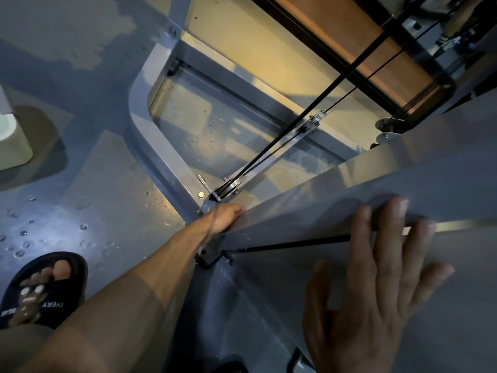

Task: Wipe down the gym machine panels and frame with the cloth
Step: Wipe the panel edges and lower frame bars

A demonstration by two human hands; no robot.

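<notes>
A grey gym machine panel (403, 184) slants from upper right down to the centre, where it meets the grey frame (161, 157). My right hand (376, 281) lies flat on the panel with fingers spread and straight, the fingertips at its ridge. My left arm reaches down to the panel's lower end. My left hand (224, 218) rests against the panel's edge near a bolted bracket, and its fingers are hidden behind the panel. No cloth shows in the head view.
Black cables (309, 111) run from a pulley (231, 185) at the frame's corner up to the top right. The grey floor (80, 224) has water drops. My foot in a dark slipper (45, 286) stands bottom left. A pale block (13, 138) sits at the left edge.
</notes>
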